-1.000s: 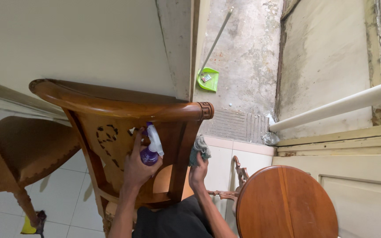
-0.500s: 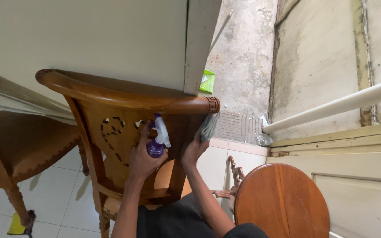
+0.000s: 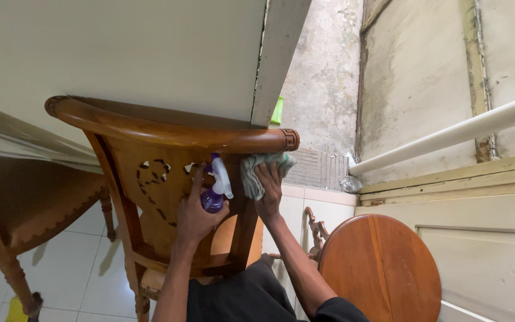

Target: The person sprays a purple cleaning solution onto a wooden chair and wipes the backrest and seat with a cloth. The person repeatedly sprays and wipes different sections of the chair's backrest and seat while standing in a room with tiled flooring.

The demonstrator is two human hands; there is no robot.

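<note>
1. Left hand [image 3: 196,216] grips a purple spray bottle [image 3: 214,189] against the carved wooden chair [image 3: 150,179] back.
2. Right hand [image 3: 268,194] presses a grey-green cloth [image 3: 256,170] on the chair's right post.
3. A round wooden table [image 3: 382,268] stands just beside; another chair [image 3: 25,203] sits left.

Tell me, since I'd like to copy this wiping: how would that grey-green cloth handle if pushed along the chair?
The grey-green cloth is probably floppy: it bunches under the right hand. Likely light, and it should drag rather than slide freely on the carved wooden chair.
</note>
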